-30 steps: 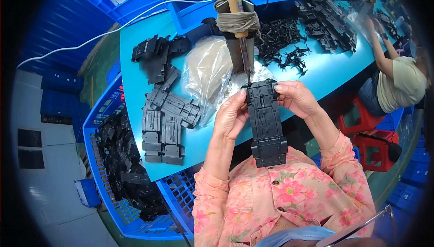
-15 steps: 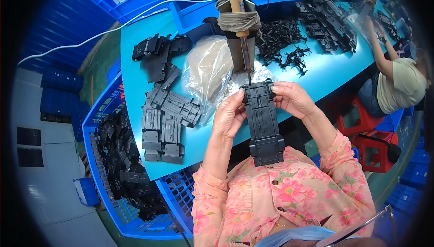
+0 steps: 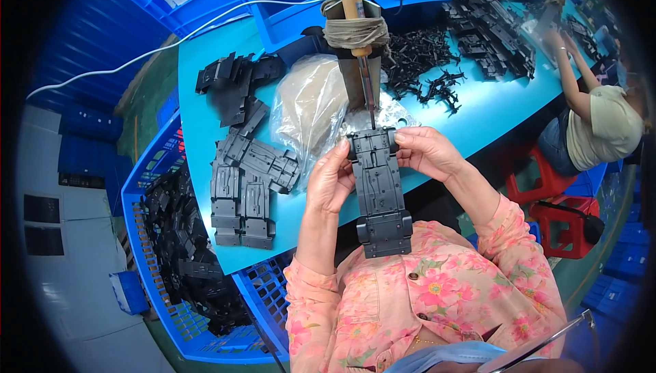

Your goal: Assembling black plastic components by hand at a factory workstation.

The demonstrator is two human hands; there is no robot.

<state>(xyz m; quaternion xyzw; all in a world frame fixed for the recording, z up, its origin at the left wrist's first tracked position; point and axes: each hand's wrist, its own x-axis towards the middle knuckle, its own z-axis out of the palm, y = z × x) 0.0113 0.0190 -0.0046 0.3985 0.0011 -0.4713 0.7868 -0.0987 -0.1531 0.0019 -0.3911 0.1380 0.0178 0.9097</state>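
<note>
Between my hands is a black plastic chassis plate (image 3: pixel 380 185), like the base of a toy car, held lengthwise before my chest. My left hand (image 3: pixel 331 178) grips its far left corner, thumb on the edge and fingers curled underneath. My right hand (image 3: pixel 429 154) pinches the far right corner. Just above the plate's far end points the thin tip of a soldering-iron-like tool (image 3: pixel 367 83) with a wooden handle, tied by cloth to an upright metal bracket (image 3: pixel 352 86). Whether the tip touches the plate I cannot tell.
Similar black plates (image 3: pixel 256 161) lie left on the turquoise table (image 3: pixel 198 127), beside a clear plastic bag (image 3: pixel 311 100). Small black parts (image 3: pixel 417 55) are heaped behind. A blue crate (image 3: pixel 147 264) full of black pieces stands lower left. A co-worker (image 3: pixel 605 120) sits at far right.
Both hands have shifted slightly left and toward me with the chassis plate, whose far end now sits a little lower beneath the tool tip. The grip looks the same.
</note>
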